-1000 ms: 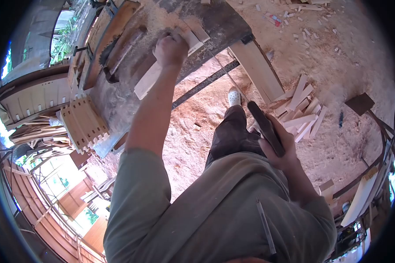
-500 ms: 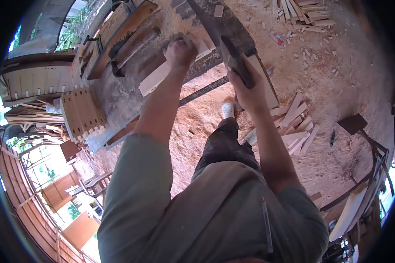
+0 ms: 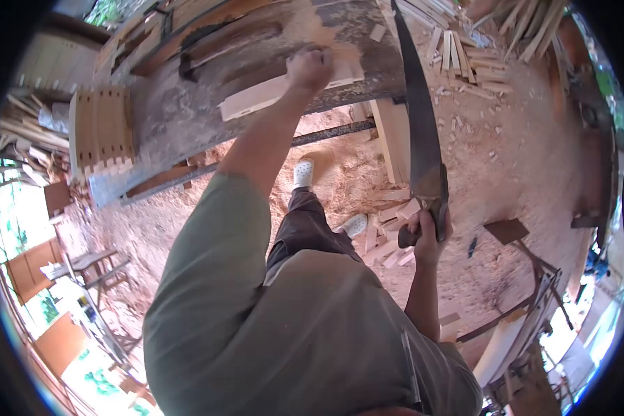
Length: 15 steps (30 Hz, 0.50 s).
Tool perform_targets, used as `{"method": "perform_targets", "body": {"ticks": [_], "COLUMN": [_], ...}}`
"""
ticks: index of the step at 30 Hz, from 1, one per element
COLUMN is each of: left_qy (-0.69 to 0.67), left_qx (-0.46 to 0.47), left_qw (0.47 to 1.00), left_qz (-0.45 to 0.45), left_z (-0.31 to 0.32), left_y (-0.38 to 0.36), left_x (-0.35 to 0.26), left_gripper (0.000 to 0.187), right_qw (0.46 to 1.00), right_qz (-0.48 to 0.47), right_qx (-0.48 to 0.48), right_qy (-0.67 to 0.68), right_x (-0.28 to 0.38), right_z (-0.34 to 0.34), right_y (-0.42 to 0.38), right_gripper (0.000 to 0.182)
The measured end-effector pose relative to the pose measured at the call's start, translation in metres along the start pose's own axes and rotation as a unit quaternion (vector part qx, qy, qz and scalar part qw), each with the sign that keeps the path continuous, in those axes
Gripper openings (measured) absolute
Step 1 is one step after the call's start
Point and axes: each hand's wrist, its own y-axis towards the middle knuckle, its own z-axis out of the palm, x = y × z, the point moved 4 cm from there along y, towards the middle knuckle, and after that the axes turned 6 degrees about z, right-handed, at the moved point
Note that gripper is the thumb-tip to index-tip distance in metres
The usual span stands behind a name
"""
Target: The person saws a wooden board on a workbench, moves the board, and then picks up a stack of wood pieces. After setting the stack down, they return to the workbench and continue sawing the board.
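My right hand (image 3: 430, 232) is closed round the dark handle of a handsaw (image 3: 423, 132). The saw's long blade points away from me, just past the right end of the workbench (image 3: 180, 128). Out on the bench top, my left hand (image 3: 310, 69) is curled closed over a pale piece of wood (image 3: 253, 98) and presses on it. The wood lies along the bench's near edge; the hand and forearm cover part of it. A small wood offcut (image 3: 377, 32) sits near the bench's right end.
A hammer-like tool (image 3: 187, 66) lies on the bench's left. Slotted wooden parts (image 3: 102, 132) are stacked at its left end. Pale boards (image 3: 392, 142) stand under its right end. Offcuts (image 3: 395, 225) and wood strips (image 3: 457, 55) litter the sawdust-covered floor.
The right hand has drawn the saw back towards me and to the right, away from the wood. The left hand stays on the wood; the whole view has shifted.
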Motion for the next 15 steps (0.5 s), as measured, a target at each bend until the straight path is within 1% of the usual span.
{"method": "perform_targets", "body": {"ticks": [1, 3, 4, 5, 7, 8, 9, 11, 12, 13, 14, 15], "left_qy": [-0.004, -0.126, 0.017, 0.159, 0.133, 0.114, 0.098, 0.085, 0.041, -0.005, -0.066, -0.126], "left_qx": [-0.013, -0.082, -0.021, 0.045, 0.033, 0.028, 0.018, 0.199, 0.201, 0.205, 0.151, 0.099], "left_qw": [1.0, 0.988, 0.995, 0.976, 0.983, 0.983, 0.981, 0.967, 0.973, 0.975, 0.985, 0.987], "left_qz": [-0.011, 0.046, 0.097, 0.142, 0.121, 0.143, 0.167, 0.131, 0.109, 0.09, 0.056, 0.025], "left_z": [0.005, 0.008, -0.009, -0.025, -0.046, -0.033, -0.027, -0.066, -0.073, -0.079, -0.091, -0.106], "left_y": [-0.003, -0.012, -0.026, -0.042, -0.068, -0.08, -0.084, -0.09, -0.097, -0.107, -0.12, -0.135], "left_x": [0.009, 0.031, 0.028, 0.02, 0.033, 0.05, 0.067, 0.058, 0.067, 0.077, 0.085, 0.096], "left_gripper": [0.041, 0.041, 0.039, 0.037, 0.035, 0.036, 0.037, 0.042, 0.043, 0.045, 0.046, 0.047], "right_qw": [1.0, 0.999, 0.999, 0.999, 0.993, 0.989, 0.988, 0.99, 0.992, 0.992, 0.991, 0.991], "right_qz": [0.011, 0.019, -0.001, -0.024, -0.062, -0.007, 0.047, 0.017, 0.01, 0.033, 0.056, 0.05], "right_qx": [0.002, 0.023, -0.002, -0.026, -0.084, -0.146, -0.122, -0.121, -0.106, -0.101, -0.099, -0.095], "right_qy": [-0.016, -0.041, -0.042, -0.041, -0.052, 0.006, 0.086, 0.065, 0.061, 0.066, 0.075, 0.076], "right_x": [-0.001, -0.008, -0.015, -0.015, 0.0, 0.013, -0.003, -0.002, 0.0, -0.001, -0.004, 0.005], "right_z": [-0.006, -0.015, -0.022, -0.023, 0.0, 0.019, 0.004, 0.008, 0.009, 0.011, 0.014, 0.032], "right_y": [-0.001, -0.002, -0.003, -0.003, -0.018, -0.027, -0.02, -0.013, -0.009, -0.008, -0.003, -0.004], "right_gripper": [0.009, 0.006, 0.007, 0.007, 0.009, 0.011, 0.011, 0.014, 0.014, 0.016, 0.018, 0.018]}}
